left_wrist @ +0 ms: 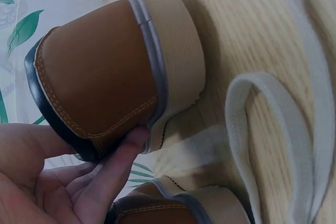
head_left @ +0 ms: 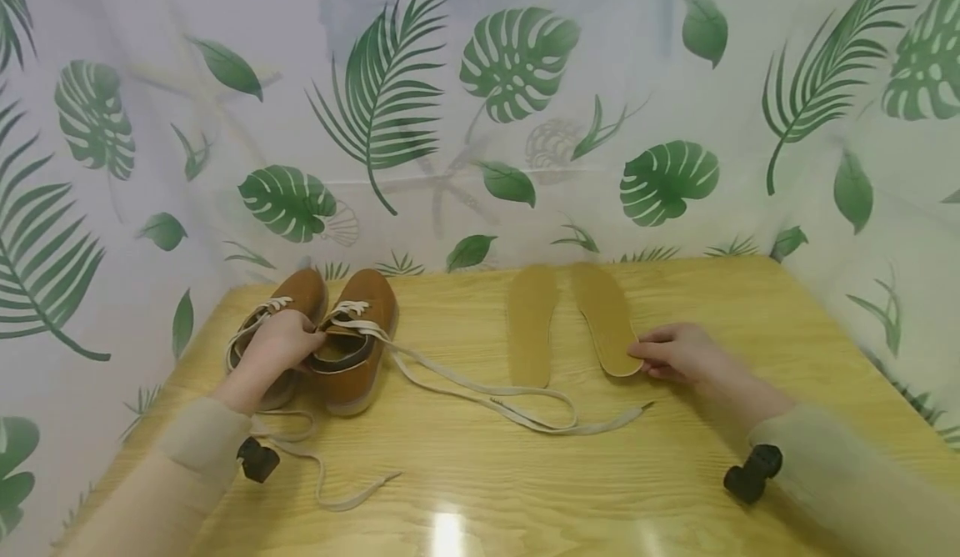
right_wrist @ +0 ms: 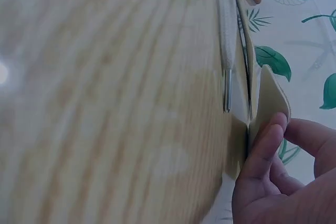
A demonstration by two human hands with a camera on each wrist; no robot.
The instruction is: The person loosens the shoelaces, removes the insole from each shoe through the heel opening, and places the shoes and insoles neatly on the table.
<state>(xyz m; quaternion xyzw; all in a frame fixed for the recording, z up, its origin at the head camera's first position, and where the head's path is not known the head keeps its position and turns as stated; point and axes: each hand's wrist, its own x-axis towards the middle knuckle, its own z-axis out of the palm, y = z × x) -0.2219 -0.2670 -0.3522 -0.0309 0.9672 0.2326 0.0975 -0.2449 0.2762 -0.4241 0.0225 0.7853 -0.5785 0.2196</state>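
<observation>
Two brown lace-up shoes stand side by side at the left of the table, toes toward the wall. My left hand (head_left: 281,344) reaches between them and pinches the collar of the right-hand shoe (head_left: 363,378). In the left wrist view that shoe's brown heel (left_wrist: 100,72) fills much of the picture. The left-hand shoe (head_left: 302,290) is partly covered by my hand. On the right, my right hand (head_left: 682,353) pinches the heel end of a tan insole (head_left: 607,319) between thumb and fingers. In the right wrist view this insole (right_wrist: 270,95) appears tilted on edge.
A second tan insole (head_left: 531,323) lies flat beside the pinched one. A long cream lace (head_left: 450,378) runs from the right-hand shoe across the wooden table (head_left: 525,490), looping below the insoles. Another lace (head_left: 341,505) trails at the front left. Leaf-print cloth (head_left: 570,123) hangs around the table.
</observation>
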